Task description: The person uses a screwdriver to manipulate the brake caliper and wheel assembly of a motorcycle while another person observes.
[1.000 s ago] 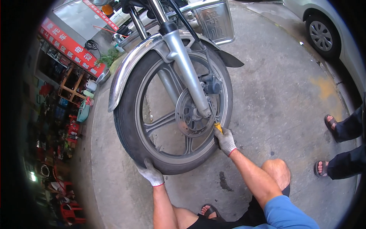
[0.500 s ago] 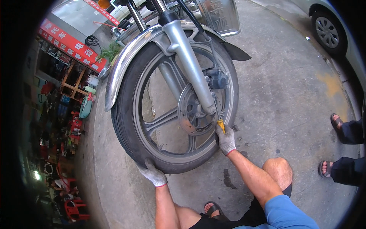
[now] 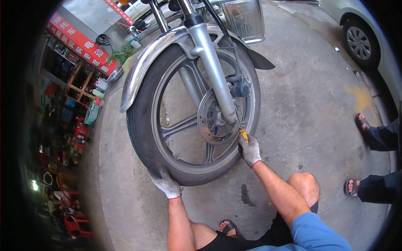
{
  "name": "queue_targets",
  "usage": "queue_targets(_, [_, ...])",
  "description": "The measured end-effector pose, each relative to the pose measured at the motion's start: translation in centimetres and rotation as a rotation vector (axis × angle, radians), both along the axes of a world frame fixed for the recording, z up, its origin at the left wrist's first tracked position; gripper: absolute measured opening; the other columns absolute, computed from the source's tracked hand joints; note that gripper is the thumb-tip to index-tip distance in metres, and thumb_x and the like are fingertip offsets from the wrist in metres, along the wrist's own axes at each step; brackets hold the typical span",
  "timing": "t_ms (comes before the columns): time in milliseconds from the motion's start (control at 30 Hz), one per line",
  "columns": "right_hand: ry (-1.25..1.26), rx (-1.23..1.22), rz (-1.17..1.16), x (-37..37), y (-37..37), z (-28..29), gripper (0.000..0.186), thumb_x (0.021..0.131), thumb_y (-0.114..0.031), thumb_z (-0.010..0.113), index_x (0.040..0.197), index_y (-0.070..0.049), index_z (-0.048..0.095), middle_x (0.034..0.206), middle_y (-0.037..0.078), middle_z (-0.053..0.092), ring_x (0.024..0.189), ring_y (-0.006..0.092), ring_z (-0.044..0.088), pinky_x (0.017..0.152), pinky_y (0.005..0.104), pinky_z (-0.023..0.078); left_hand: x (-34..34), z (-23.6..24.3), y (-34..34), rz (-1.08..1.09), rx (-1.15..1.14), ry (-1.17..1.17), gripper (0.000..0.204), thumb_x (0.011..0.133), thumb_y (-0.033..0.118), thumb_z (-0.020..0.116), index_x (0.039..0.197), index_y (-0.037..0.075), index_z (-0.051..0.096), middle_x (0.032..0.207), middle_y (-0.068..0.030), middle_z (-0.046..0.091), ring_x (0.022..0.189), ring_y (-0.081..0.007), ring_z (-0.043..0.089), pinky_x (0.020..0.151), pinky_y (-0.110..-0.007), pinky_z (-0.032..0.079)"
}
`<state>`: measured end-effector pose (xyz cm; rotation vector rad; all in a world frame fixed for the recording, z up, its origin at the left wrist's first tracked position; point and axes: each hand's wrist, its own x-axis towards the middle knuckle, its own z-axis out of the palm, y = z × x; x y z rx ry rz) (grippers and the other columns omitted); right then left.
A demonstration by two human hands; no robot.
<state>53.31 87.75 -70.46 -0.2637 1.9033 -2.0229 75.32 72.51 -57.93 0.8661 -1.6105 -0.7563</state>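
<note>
A motorcycle's front wheel fills the middle of the head view, with a black tire (image 3: 139, 136) and grey spokes. My left hand (image 3: 168, 186), in a pale grey work glove, grips the tire at its lower left; some of its fingers are hidden. My right hand (image 3: 251, 152), gloved too, is closed around a screwdriver (image 3: 243, 134) with a yellow handle. Its thin shaft points up to the lower end of the silver fork leg (image 3: 214, 73), beside the brake disc (image 3: 204, 119). Whether the tip touches anything is unclear. Above sits the brake caliper (image 3: 240, 88).
A chrome fender (image 3: 136, 81) arches over the tire. Another person's sandaled feet (image 3: 352, 188) stand at the right, near a parked car (image 3: 385, 25). Along the left lie a red banner (image 3: 79, 44), a wooden frame (image 3: 77, 85) and a red plastic chair (image 3: 77, 225).
The view has shifted slightly, so the wheel's lower edge appears a little higher. Both hands keep their holds on the tire and the screwdriver.
</note>
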Motion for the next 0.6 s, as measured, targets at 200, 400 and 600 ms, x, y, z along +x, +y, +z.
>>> queue_targets(200, [-0.053, 0.056, 0.088, -0.7, 1.0, -0.5, 0.038, 0.09, -0.032, 0.062, 0.096, 0.006, 0.065, 0.077, 0.015, 0.067, 0.072, 0.02, 0.062, 0.068, 0.0342, 0.047, 0.4, 0.2, 0.0, 0.019, 0.04, -0.06, 0.057, 0.088, 0.01, 0.056, 0.136, -0.013, 0.035, 0.134, -0.0251, 0.047, 0.123, -0.0321, 0.046, 0.107, -0.039, 0.032])
queue_targets(400, [-0.212, 0.024, 0.151, -1.0, 2.4, 1.1, 0.038, 0.091, -0.032, 0.062, 0.098, 0.005, 0.065, 0.075, 0.011, 0.066, 0.07, 0.0155, 0.059, 0.067, 0.0322, 0.047, 0.2, -0.2, -0.4, -0.025, -0.013, -0.099, 0.054, 0.089, 0.012, 0.057, 0.134, -0.011, 0.04, 0.132, -0.0232, 0.051, 0.121, -0.0308, 0.049, 0.106, -0.037, 0.032])
queue_targets(600, [-0.066, 0.051, 0.162, 0.3, 1.7, 0.7, 0.039, 0.091, -0.035, 0.061, 0.101, 0.002, 0.066, 0.084, 0.015, 0.068, 0.077, 0.0218, 0.063, 0.073, 0.0352, 0.049, 0.9, 0.8, -0.6, 0.004, -0.093, -0.101, 0.044, 0.092, 0.016, 0.057, 0.128, -0.009, 0.05, 0.127, -0.0196, 0.057, 0.116, -0.0279, 0.053, 0.103, -0.037, 0.036])
